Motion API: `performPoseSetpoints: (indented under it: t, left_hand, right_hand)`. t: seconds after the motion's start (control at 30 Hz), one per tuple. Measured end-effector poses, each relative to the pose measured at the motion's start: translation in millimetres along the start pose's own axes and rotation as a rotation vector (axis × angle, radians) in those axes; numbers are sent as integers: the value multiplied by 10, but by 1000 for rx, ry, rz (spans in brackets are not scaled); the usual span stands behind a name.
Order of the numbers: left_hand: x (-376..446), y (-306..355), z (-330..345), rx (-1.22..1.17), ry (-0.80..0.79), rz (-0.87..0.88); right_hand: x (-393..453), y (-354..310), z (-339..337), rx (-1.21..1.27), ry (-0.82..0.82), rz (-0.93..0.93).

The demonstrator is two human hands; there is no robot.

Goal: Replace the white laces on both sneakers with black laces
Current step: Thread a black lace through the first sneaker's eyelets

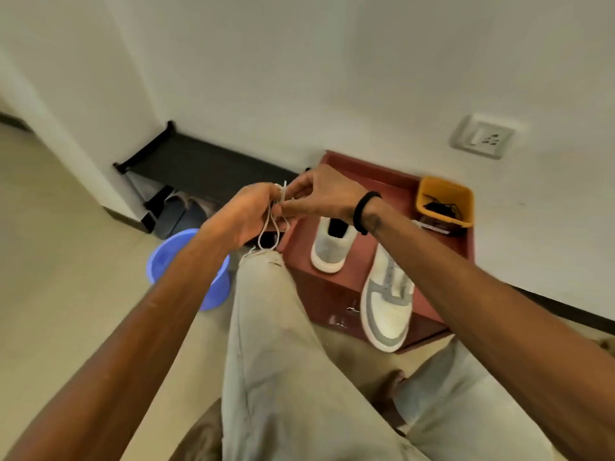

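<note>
Here, mid-frame, my left hand grips the looped white lace while my right hand pinches its end; I'd wind evenly, sneakers waiting lower right.

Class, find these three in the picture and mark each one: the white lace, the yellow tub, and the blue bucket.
white lace [267, 227]: head view, on the loop hanging below the hands.
yellow tub [464, 199]: head view, on its right wall.
blue bucket [173, 257]: head view, on its inner wall.
</note>
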State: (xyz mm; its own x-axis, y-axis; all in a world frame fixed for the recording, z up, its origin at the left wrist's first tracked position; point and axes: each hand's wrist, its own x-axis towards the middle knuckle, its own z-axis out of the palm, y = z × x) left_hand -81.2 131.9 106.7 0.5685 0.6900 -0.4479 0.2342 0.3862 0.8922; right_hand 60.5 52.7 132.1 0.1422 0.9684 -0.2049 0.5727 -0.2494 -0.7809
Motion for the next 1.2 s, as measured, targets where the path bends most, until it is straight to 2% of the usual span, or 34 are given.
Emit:
performPoseSetpoints:
  t: [0.1, 0.2, 0.3, 0.47, 0.53, 0.67, 0.9, 1.2]
  left_hand:
    - [73, -60, -520, -86, 88, -61]
    - [214, -148, -970, -197, 127, -108]
    - [380, -257, -1358, -224, 189, -117]
    - [567, -467, -1871, -242, 243, -170]
    - [650, -561, -2029, -173, 300, -183]
    - [775, -758, -2266, -26, 360, -238]
    - [806, -999, -2350, 55, 329, -212]
    - [753, -605, -1584, 172, 266, 2]
  right_hand:
    - [445, -230, 438, -256, -63, -40]
    - [907, -360, 942, -473, -34, -131]
    - [1289, -395, 1345, -458, 14, -188]
    - [1852, -349, 1848, -391, 54, -151]
    - [2040, -337, 1985, -377, 57, -145]
    - [2285, -283, 2190, -453, -79, -115]
    - [2267, -102, 2122, -415, -106, -63]
    - [1793, 49, 1331, -291, 49, -85]
